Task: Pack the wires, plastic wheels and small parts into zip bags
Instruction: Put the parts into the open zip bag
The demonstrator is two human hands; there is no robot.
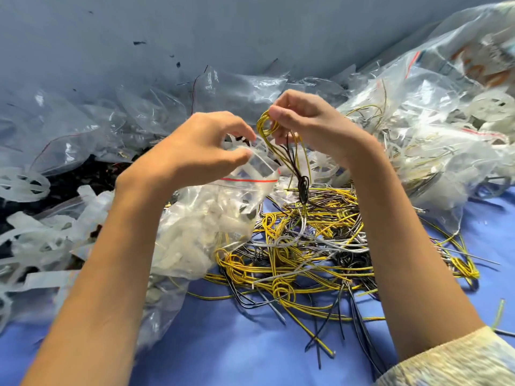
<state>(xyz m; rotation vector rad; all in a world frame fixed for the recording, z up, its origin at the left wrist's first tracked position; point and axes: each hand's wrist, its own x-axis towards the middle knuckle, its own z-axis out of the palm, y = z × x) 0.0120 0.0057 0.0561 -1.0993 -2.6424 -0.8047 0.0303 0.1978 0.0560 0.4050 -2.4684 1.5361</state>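
Note:
My left hand (200, 147) pinches the open mouth of a clear zip bag (211, 218) with a red line near its top; white plastic parts fill the bag. My right hand (303, 126) pinches a small bundle of yellow and black wires (287, 151) just right of the bag's mouth, its ends hanging down. Below lies a tangled pile of yellow, black and grey wires (306, 246) on the blue table (250, 344).
Empty clear zip bags (117, 121) are heaped at the back left. Filled bags with wires and wheels (418, 129) are stacked at the right. White plastic wheels (22, 185) and strips lie at the left. A grey wall rises behind.

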